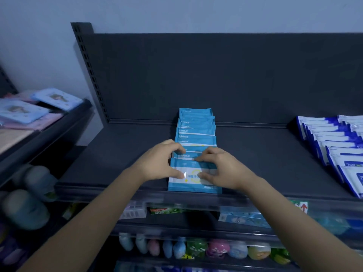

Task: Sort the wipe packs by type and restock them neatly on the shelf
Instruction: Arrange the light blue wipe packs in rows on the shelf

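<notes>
Now our left hand (pixel 160 162) and right hand (pixel 223 169) both pinch the front wipe pack (pixel 193 188) — thumbs on its face, fingers curled over its top edge. It sits at the front lip of the shelf (pixel 117 154), long axis crosswise, equally near both hands — the row (pixel 196 130) behind runs straight back.

Both hands meet on the nearest pack (pixel 193 176) of a light-blue row (pixel 196 130) running from the near edge to the back of the dark shelf (pixel 121 154). The left hand (pixel 160 162) and right hand (pixel 220 168) pinch that pack with curled fingers. A dark-blue-and-white row (pixel 334 146) lies far right.
</notes>
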`<state>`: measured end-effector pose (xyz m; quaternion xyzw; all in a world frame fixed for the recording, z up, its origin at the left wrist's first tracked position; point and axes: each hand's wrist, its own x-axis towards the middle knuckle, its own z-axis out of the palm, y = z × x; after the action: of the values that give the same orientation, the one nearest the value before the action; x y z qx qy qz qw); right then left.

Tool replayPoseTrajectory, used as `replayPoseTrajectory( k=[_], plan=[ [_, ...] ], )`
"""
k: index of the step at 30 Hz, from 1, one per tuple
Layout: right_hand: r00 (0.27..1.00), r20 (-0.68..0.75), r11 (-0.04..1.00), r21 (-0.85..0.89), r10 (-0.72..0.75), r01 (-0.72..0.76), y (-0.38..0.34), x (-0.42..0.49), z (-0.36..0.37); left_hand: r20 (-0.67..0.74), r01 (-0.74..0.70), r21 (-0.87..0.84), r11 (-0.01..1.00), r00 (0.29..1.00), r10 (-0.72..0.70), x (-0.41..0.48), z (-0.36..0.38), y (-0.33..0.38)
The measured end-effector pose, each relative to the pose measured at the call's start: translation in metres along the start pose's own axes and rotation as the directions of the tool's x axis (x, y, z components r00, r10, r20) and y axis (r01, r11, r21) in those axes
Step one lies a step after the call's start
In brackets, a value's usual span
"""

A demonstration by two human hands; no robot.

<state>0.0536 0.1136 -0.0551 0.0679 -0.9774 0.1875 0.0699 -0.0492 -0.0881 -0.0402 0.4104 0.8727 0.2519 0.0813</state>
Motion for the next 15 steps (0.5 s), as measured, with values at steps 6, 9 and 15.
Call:
replayPoseTrajectory(
  k=[6, 9, 15],
  plan=[
    [0.994, -0.103, 0.996, -0.086, -0.04, 0.031, 0.005, -0.012, 0.001, -0.046, -0.105, 0.29, 0.951, 0.991, 0.123, -0.006, 0.003, 0.009],
    [0.969, -0.248, 0.986, -0.156, 0.015, -0.055, 0.006, -0.029, -0.004, -0.103, -0.141, 0.466, 0.873, 0.972, 0.212, -0.002, 0.008, 0.027],
    [0.936, -0.301, 0.979, -0.035, 0.18, -0.2, 0.005, -0.061, 0.003, 0.083, -0.185, 0.404, 0.896, 0.983, 0.165, 0.017, 0.014, 0.037]
  ],
)
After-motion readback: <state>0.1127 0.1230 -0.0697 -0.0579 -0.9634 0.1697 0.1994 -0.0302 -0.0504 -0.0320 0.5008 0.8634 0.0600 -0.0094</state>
